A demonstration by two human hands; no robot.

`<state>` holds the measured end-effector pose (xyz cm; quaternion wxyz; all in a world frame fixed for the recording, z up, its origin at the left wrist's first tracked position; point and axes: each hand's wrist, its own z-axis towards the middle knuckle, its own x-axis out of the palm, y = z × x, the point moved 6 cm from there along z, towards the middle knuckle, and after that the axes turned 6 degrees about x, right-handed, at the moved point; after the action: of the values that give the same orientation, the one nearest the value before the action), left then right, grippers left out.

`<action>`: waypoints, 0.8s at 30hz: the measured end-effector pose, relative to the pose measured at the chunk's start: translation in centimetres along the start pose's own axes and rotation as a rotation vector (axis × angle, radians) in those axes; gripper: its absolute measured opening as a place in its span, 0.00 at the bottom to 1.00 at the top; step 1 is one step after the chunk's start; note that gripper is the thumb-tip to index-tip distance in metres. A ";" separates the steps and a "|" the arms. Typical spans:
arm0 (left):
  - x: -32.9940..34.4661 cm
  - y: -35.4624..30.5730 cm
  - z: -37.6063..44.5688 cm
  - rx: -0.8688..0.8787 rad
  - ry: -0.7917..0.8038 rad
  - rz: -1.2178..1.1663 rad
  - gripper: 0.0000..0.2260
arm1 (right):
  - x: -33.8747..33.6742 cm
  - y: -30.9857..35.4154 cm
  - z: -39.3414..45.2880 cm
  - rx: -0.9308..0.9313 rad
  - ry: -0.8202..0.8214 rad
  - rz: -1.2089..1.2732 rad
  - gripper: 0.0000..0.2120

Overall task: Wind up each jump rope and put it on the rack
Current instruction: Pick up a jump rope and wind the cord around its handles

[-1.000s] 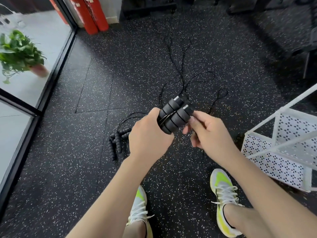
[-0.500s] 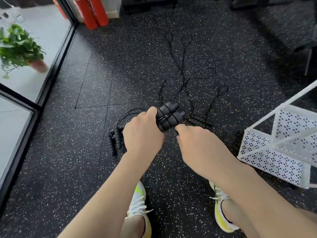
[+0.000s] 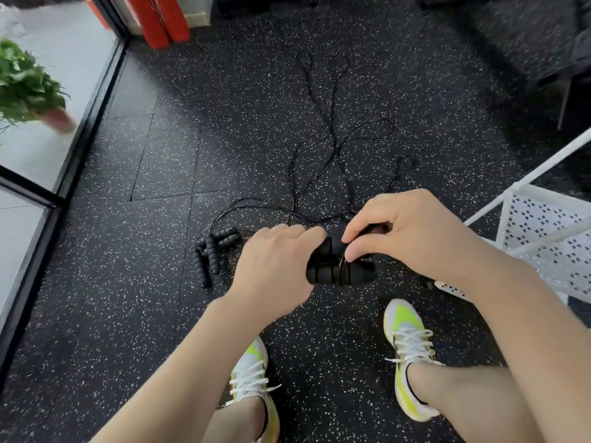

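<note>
A dark speckled rubber floor [image 3: 160,314] fills the view, with a window frame [image 3: 80,129] and a potted plant [image 3: 28,87] at the left and red cylinders [image 3: 160,20] at the top. A white perforated rack [image 3: 543,238] stands at the right edge. Loose black rope cord [image 3: 332,139] snakes across the floor ahead. Two feet in yellow-and-white sneakers [image 3: 409,353] stand below. The left hand [image 3: 275,270] grips the paired black foam handles [image 3: 335,270] of a jump rope, fingers curled round them. The right hand [image 3: 412,231] pinches cord against the handles' top with thumb and fingers. Another jump rope's ribbed handles [image 3: 214,254] lie on the floor, left of the hands.
</note>
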<state>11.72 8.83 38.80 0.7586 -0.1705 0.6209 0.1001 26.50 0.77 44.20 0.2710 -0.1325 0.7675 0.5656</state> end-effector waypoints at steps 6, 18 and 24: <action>-0.9 0.3 -0.2 0.092 0.012 -0.091 0.12 | -1.0 -0.3 -0.1 -0.058 -0.037 0.093 0.06; -3.8 0.9 0.4 -0.254 -0.142 -0.408 0.16 | 1.5 -2.0 1.4 -0.015 -0.138 0.470 0.17; -3.5 1.8 1.2 -0.483 -0.142 -0.308 0.11 | 4.0 -1.9 1.4 0.138 -0.125 0.254 0.14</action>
<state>11.41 11.16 42.19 0.7439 -0.4308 0.4913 0.1401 24.53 1.90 40.10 0.2528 0.0200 0.7968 0.5485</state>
